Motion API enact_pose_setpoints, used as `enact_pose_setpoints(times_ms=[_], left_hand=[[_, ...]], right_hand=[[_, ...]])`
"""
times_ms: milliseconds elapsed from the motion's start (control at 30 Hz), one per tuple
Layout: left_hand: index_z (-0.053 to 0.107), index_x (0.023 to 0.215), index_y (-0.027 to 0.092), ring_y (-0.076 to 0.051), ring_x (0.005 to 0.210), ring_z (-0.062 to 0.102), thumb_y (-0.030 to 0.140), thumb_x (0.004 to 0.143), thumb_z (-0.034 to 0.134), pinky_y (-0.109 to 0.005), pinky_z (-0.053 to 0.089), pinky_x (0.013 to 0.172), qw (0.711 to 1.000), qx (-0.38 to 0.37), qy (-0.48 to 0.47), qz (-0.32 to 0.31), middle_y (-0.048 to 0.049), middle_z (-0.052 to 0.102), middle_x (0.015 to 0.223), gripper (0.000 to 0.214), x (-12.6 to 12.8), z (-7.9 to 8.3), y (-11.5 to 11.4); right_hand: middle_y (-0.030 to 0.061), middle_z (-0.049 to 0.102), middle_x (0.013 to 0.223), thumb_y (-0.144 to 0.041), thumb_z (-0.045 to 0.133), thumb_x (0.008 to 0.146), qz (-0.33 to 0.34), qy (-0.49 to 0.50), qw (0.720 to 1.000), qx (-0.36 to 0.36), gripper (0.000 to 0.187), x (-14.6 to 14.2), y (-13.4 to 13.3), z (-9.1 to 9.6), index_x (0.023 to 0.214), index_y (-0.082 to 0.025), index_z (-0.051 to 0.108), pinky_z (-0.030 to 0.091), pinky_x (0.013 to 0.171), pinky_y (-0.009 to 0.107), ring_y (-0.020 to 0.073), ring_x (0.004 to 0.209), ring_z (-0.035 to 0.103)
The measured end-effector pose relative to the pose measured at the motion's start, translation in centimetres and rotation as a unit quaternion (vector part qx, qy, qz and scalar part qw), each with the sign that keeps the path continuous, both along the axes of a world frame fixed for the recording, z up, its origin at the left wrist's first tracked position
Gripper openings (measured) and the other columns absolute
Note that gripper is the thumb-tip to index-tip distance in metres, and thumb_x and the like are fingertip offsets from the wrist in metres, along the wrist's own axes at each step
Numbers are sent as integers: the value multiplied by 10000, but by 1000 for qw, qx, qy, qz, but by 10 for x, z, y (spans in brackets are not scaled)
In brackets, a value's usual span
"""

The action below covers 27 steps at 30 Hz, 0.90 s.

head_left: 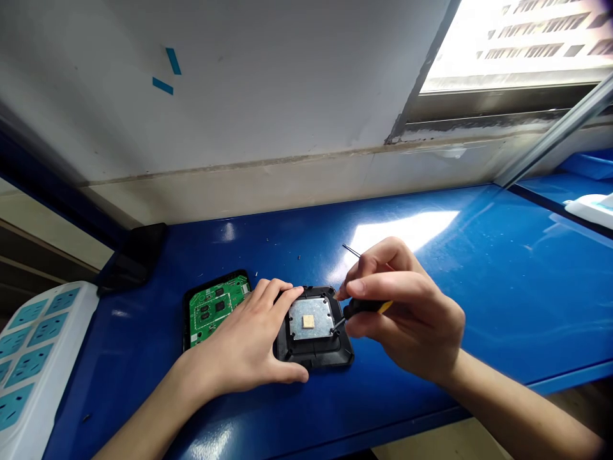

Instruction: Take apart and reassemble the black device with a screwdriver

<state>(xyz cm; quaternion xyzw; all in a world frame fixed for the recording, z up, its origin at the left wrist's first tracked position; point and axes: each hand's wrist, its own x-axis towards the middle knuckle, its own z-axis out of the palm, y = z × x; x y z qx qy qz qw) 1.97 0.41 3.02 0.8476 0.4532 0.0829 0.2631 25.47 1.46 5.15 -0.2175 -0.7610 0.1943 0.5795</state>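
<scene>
While the R hand (412,313) grips a screwdriver (357,307) (black handle w/ yellow accent) betw. thumb and fingers, its shaft slants down-left to the near R corner of a metal plate (297,311); exact tip contact is too small to tell. Beyond the index finger projects a thin dark rod (352,250), mostly hidden; can't tell if held. The L hand (246,345), thumb and fingers spread, clasps the black housing (330,359) from its L side: fingertips at the far edge, thumb at the near edge. Metal plate sits inside this housing, w/ a small tan pad (308,321) nr. its middle. Just L of the housing, partly behind the L hand, lies a second black shell (186,319) w/ a green circuit board (220,305). Both parts rest on the blue bench (502,287). Farther L: a white power strip (71,332) w/ teal socket faces, and a flat black object (134,255) at the bench's far corner. Behind: a pale wall (287,76) w/ two blue tape bits (173,61); upper R, a bright window (517,51).
</scene>
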Motion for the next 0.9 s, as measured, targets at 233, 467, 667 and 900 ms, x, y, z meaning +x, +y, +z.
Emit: enact_pose_setpoints(times_ms=[233, 467, 667, 900], left_hand=[[414, 1493, 338, -350, 1251, 485, 527, 675, 886, -529, 492, 1056, 1000, 0, 2, 1, -55, 498, 1383, 963, -1, 0, 0], [419, 1488, 327, -353, 1275, 467, 533, 674, 882, -526, 483, 1066, 1000, -4, 4, 2, -63, 489, 1399, 959, 0, 0, 0], [400, 1502, 307, -338, 1275, 464, 504, 678, 886, -504, 476, 1080, 1000, -8, 13, -1, -64, 483, 1393, 977, 1, 2, 0], [384, 1517, 332, -335, 1261, 466, 510, 679, 890, -509, 480, 1073, 1000, -7, 13, 1, -56, 485, 1396, 995, 0, 2, 0]], right_hand=[[105, 610, 1226, -267, 428, 1060, 60, -5, 996, -62, 368, 0, -7, -2, 1368, -309, 624, 658, 797, 436, 240, 1053, 676], [80, 668, 1109, -112, 549, 991, 20, -9, 999, -45, 469, -1, -6, 3, 1410, -317, 596, 667, 734, 385, 203, 934, 705], [20, 540, 844, -331, 817, 844, -21, -5, 1000, 6, 349, 3, 0, 2, 1185, -326, 739, 584, 555, 329, 181, 746, 598], [103, 614, 1284, -221, 391, 1053, 60, -2, 996, -69, 417, 4, -8, -1, 1385, -311, 627, 653, 842, 454, 247, 1077, 688]])
